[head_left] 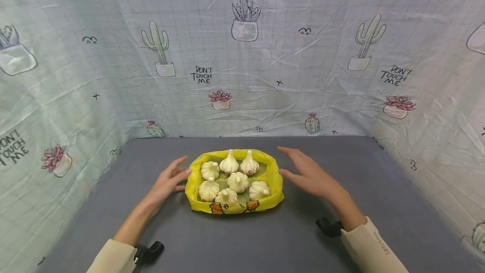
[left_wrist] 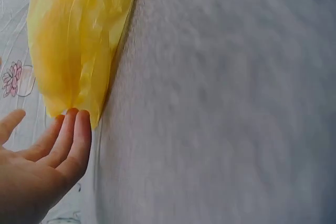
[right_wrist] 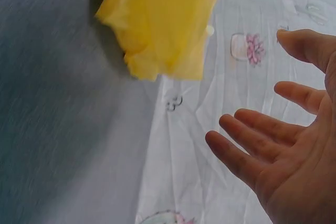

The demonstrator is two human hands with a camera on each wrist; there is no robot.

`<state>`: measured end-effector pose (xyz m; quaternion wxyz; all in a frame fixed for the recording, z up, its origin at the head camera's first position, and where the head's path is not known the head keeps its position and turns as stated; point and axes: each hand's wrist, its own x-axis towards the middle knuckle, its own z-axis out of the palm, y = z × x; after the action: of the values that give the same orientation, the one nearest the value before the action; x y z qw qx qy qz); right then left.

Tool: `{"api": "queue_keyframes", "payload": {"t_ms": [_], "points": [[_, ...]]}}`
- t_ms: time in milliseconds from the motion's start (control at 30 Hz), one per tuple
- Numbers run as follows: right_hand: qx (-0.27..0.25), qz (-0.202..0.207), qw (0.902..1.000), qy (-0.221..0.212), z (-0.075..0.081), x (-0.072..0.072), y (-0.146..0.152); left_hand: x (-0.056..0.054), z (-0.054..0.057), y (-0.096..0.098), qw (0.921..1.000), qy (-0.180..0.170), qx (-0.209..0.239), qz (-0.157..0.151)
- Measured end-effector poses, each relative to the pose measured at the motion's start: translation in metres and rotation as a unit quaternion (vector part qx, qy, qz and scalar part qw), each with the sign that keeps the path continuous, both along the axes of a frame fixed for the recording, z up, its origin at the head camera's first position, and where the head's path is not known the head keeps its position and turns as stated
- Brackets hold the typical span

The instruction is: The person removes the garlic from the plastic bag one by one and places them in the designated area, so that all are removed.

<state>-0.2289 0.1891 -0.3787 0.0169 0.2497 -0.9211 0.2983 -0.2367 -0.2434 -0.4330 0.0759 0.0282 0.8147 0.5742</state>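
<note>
A shallow yellow plastic bag [head_left: 234, 209], its rim rolled open, sits on the grey table with several white garlic bulbs [head_left: 238, 182] inside. Beside its left end is my left hand [head_left: 166, 185], fingers extended and relaxed; in the left wrist view the fingertips [left_wrist: 82, 124] come right up to the yellow plastic, though I cannot tell if they press on it. My right hand [head_left: 308, 175] hovers off the bag's right end, its fingers spread and holding nothing. The right wrist view shows a gap between those fingers [right_wrist: 233, 156] and the bag [right_wrist: 163, 30].
The grey table [head_left: 242, 243] runs back to a hanging cloth [head_left: 242, 75] printed with cacti and lettering, which also encloses both sides. Black straps with small devices [head_left: 149, 252] sit on both wrists, by the light sleeves [head_left: 373, 245].
</note>
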Motion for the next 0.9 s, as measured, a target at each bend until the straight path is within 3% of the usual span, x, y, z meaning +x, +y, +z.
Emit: {"api": "queue_keyframes", "payload": {"t_ms": [233,567,900], "points": [[-0.015,0.031,0.9993,-0.009,0.005,-0.004,-0.023,-0.005,-0.004,0.006,0.9997,-0.019,0.007,-0.012],[-0.036,0.053,0.9970,-0.044,0.003,-0.013,-0.043,-0.011,-0.014,0.007,0.9957,-0.058,0.055,-0.045],[-0.049,0.066,0.9934,-0.080,0.003,-0.034,-0.053,-0.017,-0.019,0.003,0.9927,-0.054,0.063,-0.087]]}}
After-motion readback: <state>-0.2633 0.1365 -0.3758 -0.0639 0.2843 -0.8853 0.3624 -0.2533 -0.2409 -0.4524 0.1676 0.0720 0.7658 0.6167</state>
